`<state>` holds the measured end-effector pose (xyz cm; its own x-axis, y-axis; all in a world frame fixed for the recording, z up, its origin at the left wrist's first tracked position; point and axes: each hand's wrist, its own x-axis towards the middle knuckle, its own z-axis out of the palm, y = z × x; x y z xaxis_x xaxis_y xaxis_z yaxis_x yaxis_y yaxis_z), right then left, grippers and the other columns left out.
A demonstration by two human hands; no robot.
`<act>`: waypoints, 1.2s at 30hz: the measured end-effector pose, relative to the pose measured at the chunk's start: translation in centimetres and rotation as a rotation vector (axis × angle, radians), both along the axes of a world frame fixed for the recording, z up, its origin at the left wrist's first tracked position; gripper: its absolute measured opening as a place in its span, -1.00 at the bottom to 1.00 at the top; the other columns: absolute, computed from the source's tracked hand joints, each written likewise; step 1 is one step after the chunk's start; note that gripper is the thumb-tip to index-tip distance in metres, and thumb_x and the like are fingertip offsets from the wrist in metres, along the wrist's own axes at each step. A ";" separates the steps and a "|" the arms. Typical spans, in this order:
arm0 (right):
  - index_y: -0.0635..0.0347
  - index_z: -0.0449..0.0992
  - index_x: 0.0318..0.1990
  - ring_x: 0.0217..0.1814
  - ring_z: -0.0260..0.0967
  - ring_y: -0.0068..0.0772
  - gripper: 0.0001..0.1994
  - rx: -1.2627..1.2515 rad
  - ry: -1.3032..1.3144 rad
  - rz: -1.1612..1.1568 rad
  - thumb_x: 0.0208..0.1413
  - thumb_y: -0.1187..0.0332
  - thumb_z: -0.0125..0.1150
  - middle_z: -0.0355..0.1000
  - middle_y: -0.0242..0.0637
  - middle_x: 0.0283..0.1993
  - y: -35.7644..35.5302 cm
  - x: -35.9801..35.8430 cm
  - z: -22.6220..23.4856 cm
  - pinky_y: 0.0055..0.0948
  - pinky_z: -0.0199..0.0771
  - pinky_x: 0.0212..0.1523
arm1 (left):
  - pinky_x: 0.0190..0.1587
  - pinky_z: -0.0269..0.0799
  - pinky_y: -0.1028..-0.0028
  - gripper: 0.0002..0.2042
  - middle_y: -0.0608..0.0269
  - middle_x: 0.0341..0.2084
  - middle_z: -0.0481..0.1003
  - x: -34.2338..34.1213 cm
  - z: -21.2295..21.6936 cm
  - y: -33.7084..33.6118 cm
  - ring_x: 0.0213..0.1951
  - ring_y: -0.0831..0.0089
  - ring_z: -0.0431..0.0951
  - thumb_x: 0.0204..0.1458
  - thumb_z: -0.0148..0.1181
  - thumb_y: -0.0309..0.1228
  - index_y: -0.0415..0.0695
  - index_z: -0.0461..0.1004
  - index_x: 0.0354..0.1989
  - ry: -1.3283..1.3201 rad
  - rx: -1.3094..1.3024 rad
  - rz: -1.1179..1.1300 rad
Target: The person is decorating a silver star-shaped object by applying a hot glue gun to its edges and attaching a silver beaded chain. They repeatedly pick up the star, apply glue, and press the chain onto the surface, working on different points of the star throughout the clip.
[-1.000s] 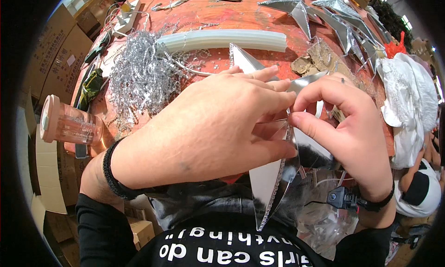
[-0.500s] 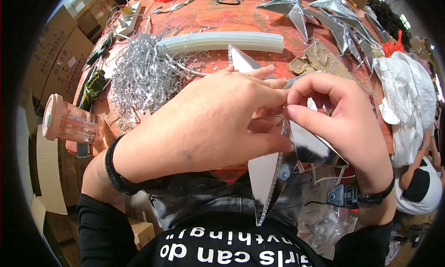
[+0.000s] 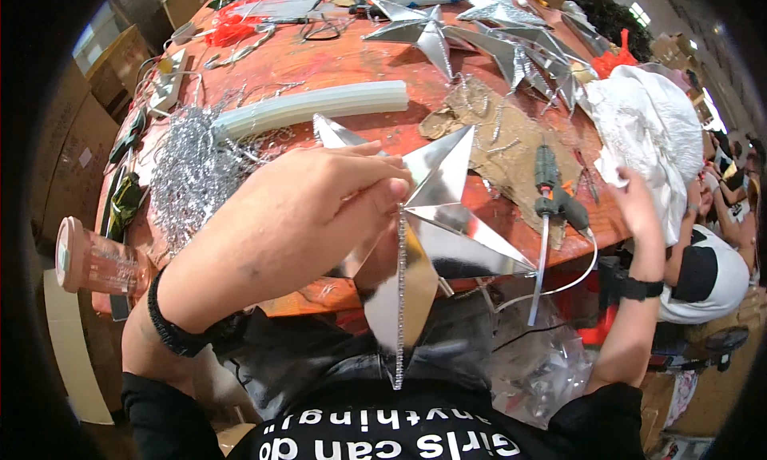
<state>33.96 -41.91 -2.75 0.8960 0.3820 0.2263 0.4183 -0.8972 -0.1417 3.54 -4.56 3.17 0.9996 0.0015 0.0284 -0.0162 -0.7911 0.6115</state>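
A shiny silver five-pointed star [image 3: 437, 172] with glittery trim along a ridge is tilted toward me, its lowest point over my lap. My left hand [image 3: 335, 196] is closed on it near the middle, covering part of its left side. My right hand [image 3: 637, 208] is away to the right, at the edge of a white cloth [image 3: 643, 116], its fingers closed at the fabric. Between the star and that hand, a glue gun [image 3: 546, 184] with a translucent glue stick lies on a torn piece of cardboard [image 3: 511, 164].
Silver tinsel [image 3: 192, 172] and a bundle of glue sticks [image 3: 319, 105] lie at left and centre. More silver stars [image 3: 503, 49] crowd the back right. A lidded pink cup [image 3: 104, 260] sits at the left edge, near a power strip [image 3: 168, 81]. Another person [image 3: 707, 272] is at far right.
My right hand has left the star's middle and moved right to the white cloth. The glue gun has come into view. My left hand still holds the star as the view shifted.
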 end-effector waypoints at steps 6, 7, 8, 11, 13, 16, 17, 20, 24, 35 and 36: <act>0.38 0.50 -0.12 -0.16 0.46 -0.04 -0.64 0.228 0.084 0.042 0.13 0.21 0.11 0.48 0.08 -0.19 -1.0 1.4 -4.7 -0.27 0.38 -0.08 | -0.14 0.42 0.38 -0.75 -0.02 -0.26 0.55 0.0 0.4 0.4 -0.25 0.23 0.57 0.13 -0.01 -0.41 -0.30 0.49 -0.14 -0.017 -0.077 0.007; 0.38 0.51 -0.13 -0.19 0.45 -0.04 -0.64 0.192 0.043 0.050 0.11 0.20 0.14 0.47 0.07 -0.20 0.5 0.8 -4.4 -0.27 0.38 -0.10 | -0.14 0.42 0.38 -0.77 -0.01 -0.26 0.55 -0.1 0.3 0.4 -0.24 0.22 0.57 0.12 0.01 -0.43 -0.29 0.49 -0.15 -0.043 -0.111 -0.005; 0.37 0.52 -0.15 -0.22 0.45 -0.05 -0.65 0.156 0.001 0.059 0.08 0.20 0.16 0.47 0.06 -0.22 1.6 0.7 -4.2 -0.26 0.38 -0.12 | -0.15 0.42 0.38 -0.79 0.01 -0.26 0.55 0.0 0.1 0.4 -0.24 0.21 0.57 0.10 0.02 -0.44 -0.28 0.49 -0.18 -0.063 -0.087 -0.008; 0.38 0.53 -0.21 -0.29 0.43 -0.01 -0.63 0.021 -0.155 0.174 0.01 0.18 0.23 0.47 0.06 -0.30 3.5 1.3 -3.9 -0.23 0.40 -0.19 | -0.17 0.42 0.36 -0.84 0.05 -0.28 0.55 -0.1 0.0 0.4 -0.25 0.18 0.56 0.04 0.06 -0.49 -0.26 0.49 -0.24 -0.107 -0.009 -0.017; 0.33 0.55 -0.24 -0.29 0.44 -0.01 -0.63 -0.006 -0.023 0.148 -0.05 0.16 0.27 0.47 0.04 -0.40 3.7 2.4 -3.4 -0.22 0.41 -0.22 | -0.19 0.41 0.35 -0.87 0.08 -0.30 0.54 -0.1 0.1 0.2 -0.26 0.16 0.55 0.02 0.08 -0.51 -0.25 0.48 -0.27 -0.113 0.055 -0.007; 0.30 0.52 -0.30 -0.34 0.46 -0.05 -0.70 -0.034 0.076 0.130 -0.11 0.23 0.28 0.48 -0.02 -0.43 3.6 3.3 -2.4 -0.26 0.40 -0.25 | -0.21 0.41 0.33 -0.88 0.10 -0.33 0.54 -0.7 0.7 0.1 -0.26 0.14 0.54 0.00 0.09 -0.51 -0.23 0.47 -0.29 -0.078 0.103 0.031; 0.34 0.45 -0.35 -0.37 0.48 -0.14 -0.75 -0.042 0.003 0.188 -0.11 0.31 0.22 0.46 -0.01 -0.47 3.1 3.1 -2.2 -0.27 0.41 -0.32 | -0.21 0.41 0.33 -0.89 0.10 -0.34 0.54 -0.8 0.8 0.2 -0.26 0.13 0.54 0.00 0.10 -0.52 -0.22 0.48 -0.29 -0.081 0.123 0.015; 0.28 0.40 -0.32 -0.38 0.50 -0.28 -0.83 0.182 0.378 0.029 0.01 0.35 0.06 0.46 -0.06 -0.48 3.1 1.9 -1.1 -0.37 0.45 -0.44 | -0.20 0.41 0.31 -0.89 0.11 -0.34 0.54 -1.1 1.2 0.5 -0.26 0.13 0.53 -0.01 0.11 -0.52 -0.20 0.50 -0.30 -0.078 0.178 -0.019; 0.22 0.38 -0.25 -0.43 0.49 -0.37 -0.84 0.758 0.655 -0.035 0.13 0.36 -0.09 0.47 -0.14 -0.41 3.3 -1.5 0.6 -0.51 0.46 -0.50 | -0.18 0.41 0.31 -0.89 0.12 -0.33 0.54 -1.4 0.9 0.8 -0.26 0.14 0.52 -0.01 0.12 -0.51 -0.21 0.50 -0.30 -0.063 0.153 -0.025; 0.15 0.32 0.09 -0.59 0.28 -0.64 -0.65 0.926 0.811 0.395 0.16 0.33 0.15 0.38 -0.35 -0.38 12.2 -14.3 6.1 -0.72 0.25 -0.58 | -0.12 0.39 0.28 -0.86 0.15 -0.27 0.51 -1.1 -0.3 0.6 -0.17 0.15 0.48 -0.03 0.16 -0.48 -0.19 0.52 -0.28 -0.251 0.201 -0.094; 0.15 0.34 0.09 -0.58 0.29 -0.63 -0.65 0.862 0.840 0.399 0.16 0.32 0.15 0.39 -0.36 -0.36 12.8 -15.0 6.1 -0.71 0.26 -0.56 | -0.12 0.39 0.28 -0.86 0.15 -0.27 0.51 -1.1 -0.3 0.6 -0.17 0.15 0.48 -0.03 0.16 -0.48 -0.19 0.52 -0.28 -0.249 0.195 -0.088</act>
